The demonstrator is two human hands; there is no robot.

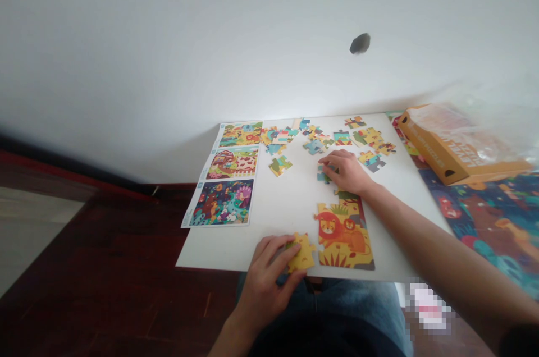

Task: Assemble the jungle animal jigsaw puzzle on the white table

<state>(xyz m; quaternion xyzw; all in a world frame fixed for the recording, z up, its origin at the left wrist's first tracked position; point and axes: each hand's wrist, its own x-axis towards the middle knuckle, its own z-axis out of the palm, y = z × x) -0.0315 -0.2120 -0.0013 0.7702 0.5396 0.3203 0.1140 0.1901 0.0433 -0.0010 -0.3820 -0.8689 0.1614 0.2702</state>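
Observation:
Near the front edge of the white table, my left hand (269,270) is closed on a yellow puzzle piece (303,256), thumb below and fingers on top. Just right of that piece lies a joined puzzle section (343,236) showing two orange lions on yellow. My right hand (346,170) reaches farther in, its fingers closed on a teal-green puzzle piece (322,175) above the joined section. The fingers partly cover this piece. Loose puzzle pieces (314,146) lie scattered toward the wall, beyond my right hand.
A picture sheet (231,163) with three printed scenes lies at the table's left edge. To the right are an orange puzzle box (446,149) with clear plastic on it and a dark finished puzzle (492,216). The white wall (252,37) borders the table's far edge.

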